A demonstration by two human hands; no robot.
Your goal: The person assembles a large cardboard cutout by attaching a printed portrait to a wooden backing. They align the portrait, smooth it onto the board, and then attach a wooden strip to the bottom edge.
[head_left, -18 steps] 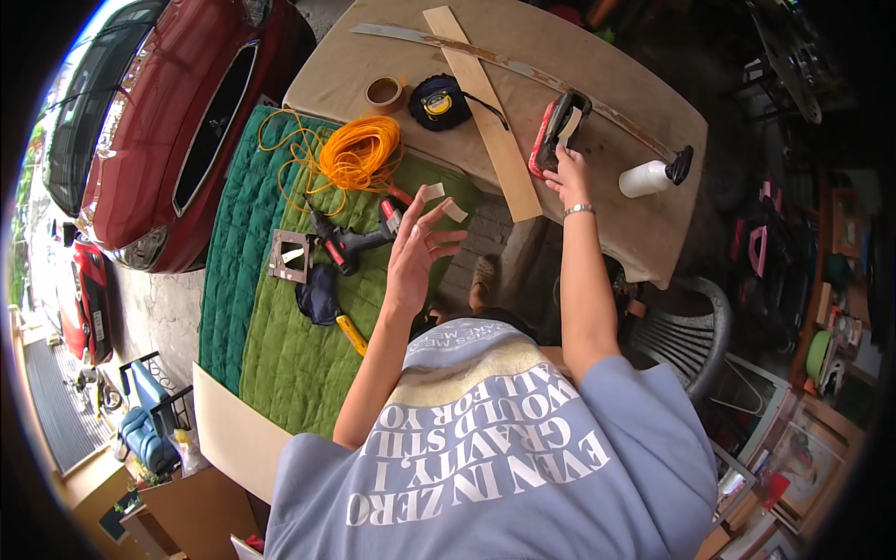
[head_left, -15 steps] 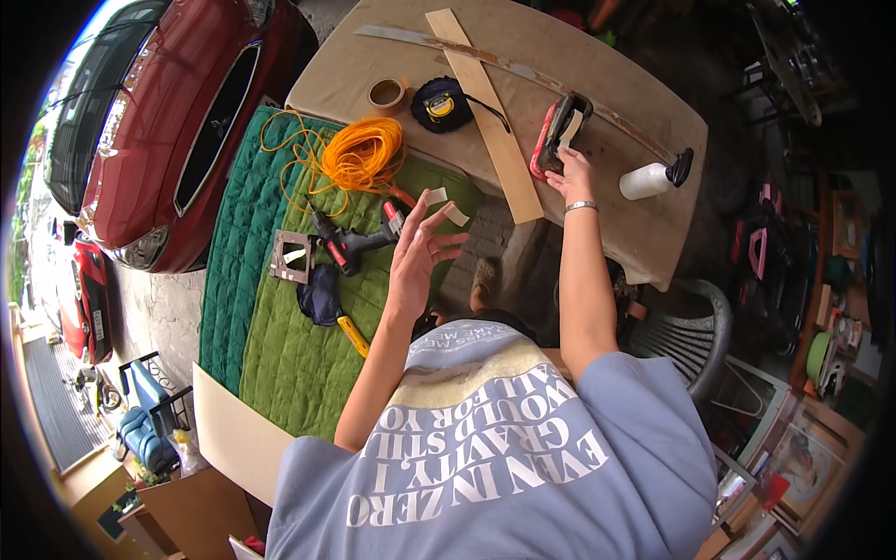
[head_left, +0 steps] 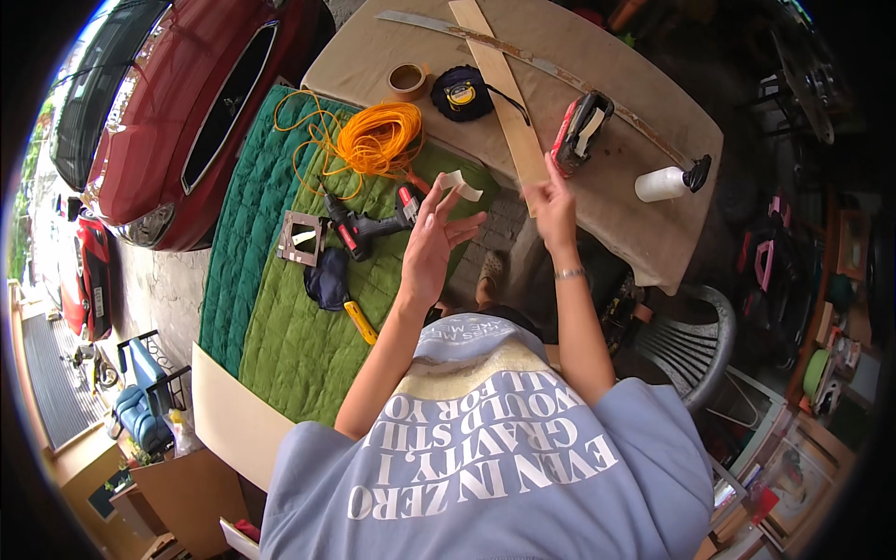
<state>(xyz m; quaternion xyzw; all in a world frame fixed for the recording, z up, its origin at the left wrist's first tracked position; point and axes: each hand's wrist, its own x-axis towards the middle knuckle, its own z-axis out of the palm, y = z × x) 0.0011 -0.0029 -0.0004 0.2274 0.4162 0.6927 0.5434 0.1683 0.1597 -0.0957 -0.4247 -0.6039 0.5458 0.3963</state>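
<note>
My left hand is raised over the green quilted blanket, fingers stretched apart. Pale tape pieces cling to its fingertips. On my right, my right hand is in front of a red-and-black device, whose exact kind I cannot make out. A pale strip lies along the device's top. My right index finger points up close to the device's near end; the thumb stands apart, blurred near the end of a flat wooden strip. No object shows in the right hand.
Orange cord, a cordless drill, a metal plate and a yellow-handled tool lie on the green blanket. A tape roll, tape measure, long metal strip and white spray bottle rest on the table.
My right hand has let go of the red-and-black device and drawn back toward me and left. My left hand stays raised with tape on its fingertips. The view has shifted slightly.
</note>
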